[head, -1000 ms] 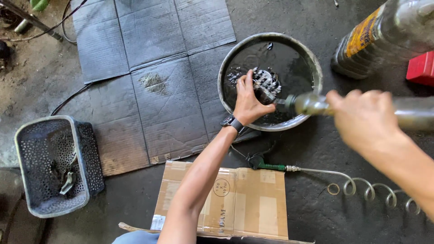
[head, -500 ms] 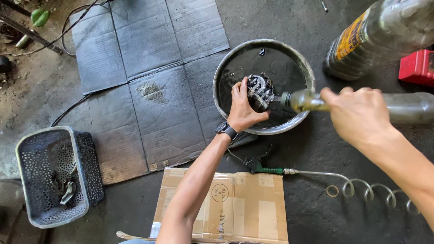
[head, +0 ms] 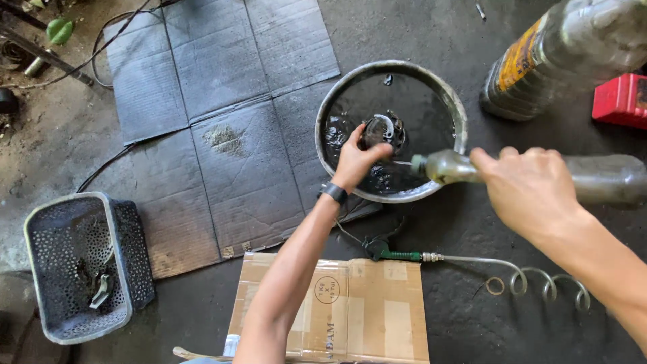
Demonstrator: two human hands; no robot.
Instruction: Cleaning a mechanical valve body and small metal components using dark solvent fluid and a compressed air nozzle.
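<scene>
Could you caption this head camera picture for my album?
Left hand holds a metal part over a round basin; right hand tips a bottle.

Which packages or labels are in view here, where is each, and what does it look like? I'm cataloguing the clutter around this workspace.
Flattened cardboard box: bottom centre on the floor, brown, pale tape strips, a round stamp and dark print.
Large plastic bottle: top right, lying tilted, greyish, with a yellow and orange label.
Red box: right edge, partly cut off.
Small bottle: in the right hand, clear, no label visible.
</scene>
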